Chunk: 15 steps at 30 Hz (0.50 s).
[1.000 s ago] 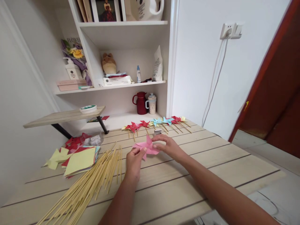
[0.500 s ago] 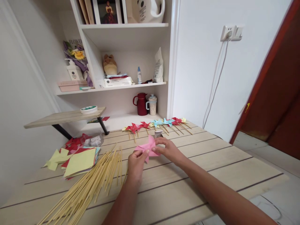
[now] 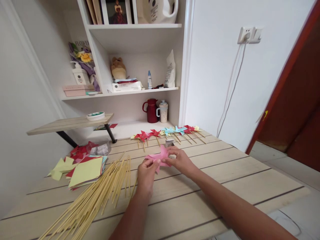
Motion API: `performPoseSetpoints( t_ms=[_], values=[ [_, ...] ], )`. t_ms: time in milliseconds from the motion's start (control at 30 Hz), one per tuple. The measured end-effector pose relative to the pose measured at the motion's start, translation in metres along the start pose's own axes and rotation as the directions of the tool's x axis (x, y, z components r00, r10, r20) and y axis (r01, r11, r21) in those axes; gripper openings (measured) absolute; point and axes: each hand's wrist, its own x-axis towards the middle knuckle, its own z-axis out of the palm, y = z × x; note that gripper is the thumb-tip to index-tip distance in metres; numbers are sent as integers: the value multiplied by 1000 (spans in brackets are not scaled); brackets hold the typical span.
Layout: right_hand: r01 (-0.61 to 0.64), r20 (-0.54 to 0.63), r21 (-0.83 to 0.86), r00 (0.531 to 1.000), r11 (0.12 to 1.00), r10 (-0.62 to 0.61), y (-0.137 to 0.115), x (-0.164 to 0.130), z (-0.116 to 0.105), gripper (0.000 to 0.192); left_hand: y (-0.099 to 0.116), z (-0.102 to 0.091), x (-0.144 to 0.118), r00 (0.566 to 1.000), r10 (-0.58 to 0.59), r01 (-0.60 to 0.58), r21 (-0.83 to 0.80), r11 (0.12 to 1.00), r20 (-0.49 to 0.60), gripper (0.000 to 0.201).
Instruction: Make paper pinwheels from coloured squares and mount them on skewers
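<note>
Both of my hands hold a pink paper pinwheel (image 3: 158, 156) just above the wooden table (image 3: 225, 173). My left hand (image 3: 146, 173) pinches its left and lower flaps. My right hand (image 3: 180, 160) grips its right side near the centre. A pile of thin bamboo sticks (image 3: 100, 193) lies to the left of my left hand. A row of finished pinwheels on sticks (image 3: 167, 132), red, blue and yellow, lies at the far edge of the table. A small silvery object (image 3: 169, 142) sits just behind my right hand.
Stacked coloured paper squares (image 3: 83, 168) and red paper scraps (image 3: 81, 150) lie at the left. White shelves behind hold a red jug (image 3: 151, 110), a cup (image 3: 163, 111), bottles and a plush toy. A raised wooden board (image 3: 67, 123) carries a tape roll (image 3: 95, 115). A red door (image 3: 295, 100) stands at right.
The pinwheel and both hands have shifted slightly right and lower toward the table. My fingers have changed their pinch on the flaps. The view has drifted a little.
</note>
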Motion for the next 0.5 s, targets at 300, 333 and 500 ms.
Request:
performPoseSetpoints(
  t_ms=[300, 333, 500],
  values=[
    [0, 15, -73, 1000, 997, 1, -5, -2, 0, 9, -4, 4, 0, 999, -24, 23, -32, 999, -24, 23],
    [0, 16, -79, 1000, 997, 1, -5, -2, 0, 9, -3, 4, 0, 999, -29, 28, -41, 999, -23, 23],
    [4, 6, -93, 1000, 996, -4, 1, -1, 1, 9, 2, 6, -1, 999, -40, 43, -101, 994, 36, 34]
  ],
)
